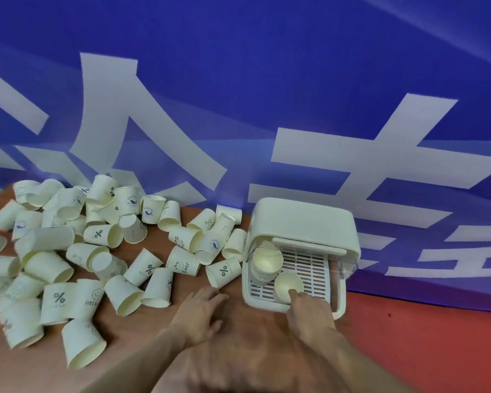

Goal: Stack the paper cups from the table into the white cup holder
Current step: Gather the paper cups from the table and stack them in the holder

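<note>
Several loose paper cups lie tumbled over the left and middle of the brown table. At the right stands the white cup holder, its front open over a slotted tray. Inside, a stack of cups stands at the tray's left. A single upright cup sits at the tray's front, and my right hand holds it by the near rim, a finger over the edge. My left hand hovers with relaxed fingers over the table, just short of a cup marked with a percent sign.
A blue banner with large white characters rises directly behind the table. Right of the brown table top the surface is red. Cups crowd the left edge of the view.
</note>
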{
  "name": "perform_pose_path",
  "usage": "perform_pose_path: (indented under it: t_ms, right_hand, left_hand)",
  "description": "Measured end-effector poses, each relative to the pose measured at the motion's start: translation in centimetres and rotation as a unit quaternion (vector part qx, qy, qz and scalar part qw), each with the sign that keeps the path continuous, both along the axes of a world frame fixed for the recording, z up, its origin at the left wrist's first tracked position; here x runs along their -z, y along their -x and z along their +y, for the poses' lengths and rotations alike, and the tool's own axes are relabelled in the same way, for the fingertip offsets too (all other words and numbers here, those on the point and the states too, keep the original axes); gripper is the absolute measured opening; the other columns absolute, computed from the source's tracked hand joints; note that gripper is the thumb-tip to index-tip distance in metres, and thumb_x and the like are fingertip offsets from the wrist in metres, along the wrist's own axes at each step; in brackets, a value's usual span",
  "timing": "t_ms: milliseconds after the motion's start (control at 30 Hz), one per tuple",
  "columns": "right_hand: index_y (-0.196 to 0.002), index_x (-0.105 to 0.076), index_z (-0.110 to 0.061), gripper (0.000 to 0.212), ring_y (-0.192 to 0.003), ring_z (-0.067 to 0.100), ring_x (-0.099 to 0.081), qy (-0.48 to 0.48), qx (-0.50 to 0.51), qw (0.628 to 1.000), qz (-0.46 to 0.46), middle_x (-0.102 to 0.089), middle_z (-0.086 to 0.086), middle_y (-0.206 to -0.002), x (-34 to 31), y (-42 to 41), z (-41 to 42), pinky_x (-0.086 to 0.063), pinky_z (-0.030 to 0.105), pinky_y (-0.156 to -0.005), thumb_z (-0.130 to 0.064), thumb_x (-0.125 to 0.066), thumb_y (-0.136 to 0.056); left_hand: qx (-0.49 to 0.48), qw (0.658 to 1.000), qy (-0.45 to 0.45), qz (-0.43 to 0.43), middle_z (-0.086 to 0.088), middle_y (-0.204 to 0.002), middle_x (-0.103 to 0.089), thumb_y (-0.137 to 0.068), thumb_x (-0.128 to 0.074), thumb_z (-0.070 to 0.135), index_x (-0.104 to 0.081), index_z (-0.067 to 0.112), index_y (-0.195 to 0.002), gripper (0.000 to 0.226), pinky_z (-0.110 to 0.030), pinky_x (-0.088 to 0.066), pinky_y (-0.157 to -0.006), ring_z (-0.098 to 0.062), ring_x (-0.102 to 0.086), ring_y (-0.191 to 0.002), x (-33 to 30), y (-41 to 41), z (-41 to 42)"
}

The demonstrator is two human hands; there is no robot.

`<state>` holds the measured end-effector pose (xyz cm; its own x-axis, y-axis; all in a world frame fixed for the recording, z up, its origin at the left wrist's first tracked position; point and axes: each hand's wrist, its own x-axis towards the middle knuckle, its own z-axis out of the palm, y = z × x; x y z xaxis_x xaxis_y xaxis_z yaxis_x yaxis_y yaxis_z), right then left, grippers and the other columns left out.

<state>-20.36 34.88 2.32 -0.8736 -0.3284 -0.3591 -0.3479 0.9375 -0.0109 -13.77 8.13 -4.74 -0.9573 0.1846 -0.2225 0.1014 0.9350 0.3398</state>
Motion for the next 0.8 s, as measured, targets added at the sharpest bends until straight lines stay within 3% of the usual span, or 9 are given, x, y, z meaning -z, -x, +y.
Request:
perform_pose_path:
  t_ms: [167,333,600,800]
  right_hand:
    - [-0.111,-0.058,-0.018,0.029,-0.097,0.027,-0.064,0.016,-0.010,1.000,0.024,-0.066,0.004,-0.106,-1.8,0.2,-2.0,-0.045,0.035,-0.077,-0.034,-0.039,-0.096]
    - [-0.099,-0.064,-0.018,0.030,-0.095,0.027,-0.063,0.046,-0.025,0.998,0.044,-0.068,0.005,-0.101,-3.2,0.5,-6.0,-0.041,0.032,-0.073,-0.034,-0.040,-0.094]
    - [-0.105,-0.061,-0.017,0.030,-0.098,0.028,-0.063,0.043,-0.045,0.997,0.042,-0.066,0.006,-0.105,-3.8,0.2,-12.9,-0.038,0.034,-0.070,-0.034,-0.039,-0.095]
    - [-0.109,-0.060,-0.016,0.030,-0.099,0.028,-0.063,0.034,-0.040,0.997,0.051,-0.065,0.004,-0.106,-3.6,0.4,-16.4,-0.043,0.034,-0.071,-0.033,-0.040,-0.094]
  left_hand:
    - [-0.006,1.000,0.021,0.010,0.003,-0.141,-0.043,-0.081,-0.054,0.050,-0.042,0.032,-0.142,0.064,-0.034,-0.035,-0.105,-0.017,-0.040,-0.132,-1.7,1.6,-1.8]
    - [-0.021,0.999,0.031,0.034,0.000,-0.139,-0.046,-0.082,-0.059,0.045,-0.044,0.028,-0.141,0.063,-0.037,-0.038,-0.102,-0.021,-0.045,-0.128,-3.9,2.7,-3.8]
    - [-0.115,0.991,0.060,-0.014,0.001,-0.143,-0.041,-0.089,-0.053,0.044,-0.037,0.024,-0.146,0.063,-0.037,-0.036,-0.106,-0.020,-0.038,-0.133,-5.5,1.2,-9.2]
    - [-0.132,0.986,0.091,-0.039,0.001,-0.130,-0.052,-0.090,-0.052,0.045,-0.047,0.026,-0.136,0.050,-0.041,-0.041,-0.102,-0.021,-0.045,-0.124,-6.2,1.4,-13.7]
